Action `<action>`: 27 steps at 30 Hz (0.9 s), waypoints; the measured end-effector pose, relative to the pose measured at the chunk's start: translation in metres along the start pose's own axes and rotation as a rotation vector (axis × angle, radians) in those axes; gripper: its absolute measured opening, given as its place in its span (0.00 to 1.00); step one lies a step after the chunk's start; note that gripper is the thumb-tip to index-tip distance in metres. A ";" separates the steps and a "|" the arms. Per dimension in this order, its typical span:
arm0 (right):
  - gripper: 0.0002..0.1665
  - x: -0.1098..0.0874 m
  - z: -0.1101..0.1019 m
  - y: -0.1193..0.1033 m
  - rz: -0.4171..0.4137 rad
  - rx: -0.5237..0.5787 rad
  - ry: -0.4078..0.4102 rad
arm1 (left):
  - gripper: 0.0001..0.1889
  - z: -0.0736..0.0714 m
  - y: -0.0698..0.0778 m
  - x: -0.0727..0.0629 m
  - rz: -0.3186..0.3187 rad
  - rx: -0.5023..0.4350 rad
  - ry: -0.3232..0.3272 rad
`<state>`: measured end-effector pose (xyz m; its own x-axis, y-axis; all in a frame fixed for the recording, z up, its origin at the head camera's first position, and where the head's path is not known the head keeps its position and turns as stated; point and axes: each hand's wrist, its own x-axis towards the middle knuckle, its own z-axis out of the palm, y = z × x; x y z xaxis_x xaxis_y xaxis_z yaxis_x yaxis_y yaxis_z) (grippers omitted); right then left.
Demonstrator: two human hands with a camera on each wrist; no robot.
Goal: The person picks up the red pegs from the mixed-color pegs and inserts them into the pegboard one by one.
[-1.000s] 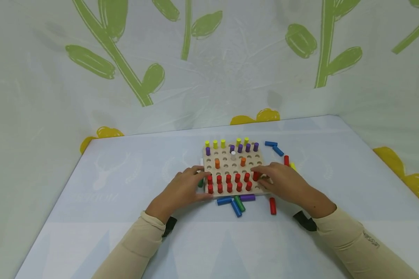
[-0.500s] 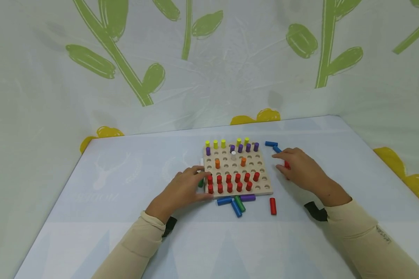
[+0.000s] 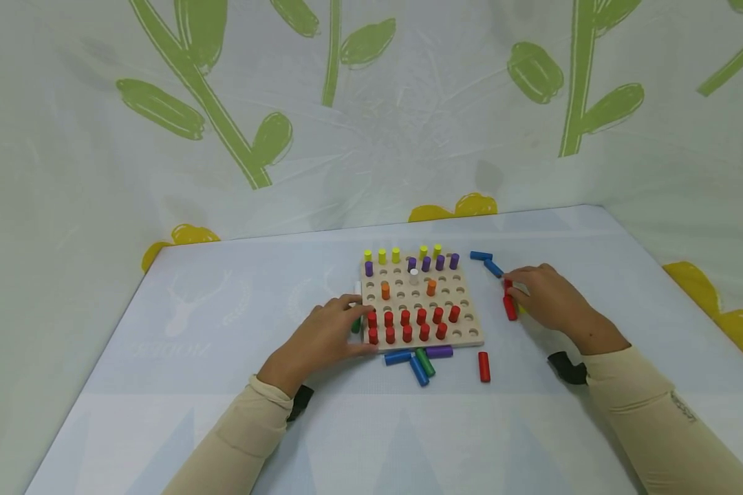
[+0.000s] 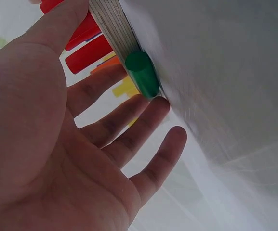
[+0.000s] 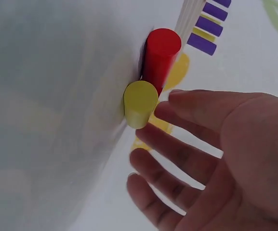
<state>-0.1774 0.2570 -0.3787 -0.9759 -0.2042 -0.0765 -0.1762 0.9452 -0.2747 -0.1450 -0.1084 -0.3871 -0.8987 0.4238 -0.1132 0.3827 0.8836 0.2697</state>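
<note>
In the head view, a wooden pegboard (image 3: 402,302) bears upright pegs: two red rows in front, orange and white ones midway, purple and yellow ones behind. My left hand (image 3: 331,333) rests at its left front corner, thumb and index finger touching the board, other fingers loosely spread. Beside those fingers lies a green peg (image 4: 142,74). To the board's right, my right hand (image 3: 547,299) has thumb and index finger at a lying red peg (image 3: 508,284); whether they pinch it is hidden. Nearer lies another red peg (image 3: 510,309). A yellow peg (image 5: 141,103) lies under the hand.
Two blue pegs (image 3: 481,255) lie beyond the right hand. Along the board's front edge are blue, green and purple pegs (image 3: 439,351), with a red peg (image 3: 484,366) farther right. A white peg (image 3: 358,287) lies along the left side. Patterned fabric (image 3: 371,137) hangs behind the table.
My right hand has left an upright red peg in the second row and moved right to the loose red pegs. The left hand stays at the board's corner.
</note>
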 end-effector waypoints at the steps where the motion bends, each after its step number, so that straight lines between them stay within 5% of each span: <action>1: 0.22 0.001 0.001 0.002 0.002 0.002 -0.007 | 0.38 0.000 0.000 0.000 -0.001 0.000 -0.001; 18: 0.29 0.007 0.001 0.004 0.018 0.109 0.001 | 0.39 0.000 -0.001 0.000 0.007 -0.012 0.003; 27: 0.17 0.007 0.003 0.001 -0.015 0.184 0.052 | 0.39 0.000 -0.001 0.000 -0.005 -0.018 -0.010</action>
<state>-0.1839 0.2558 -0.3823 -0.9796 -0.1998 -0.0223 -0.1690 0.8785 -0.4468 -0.1459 -0.1091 -0.3869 -0.8984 0.4212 -0.1242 0.3741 0.8822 0.2861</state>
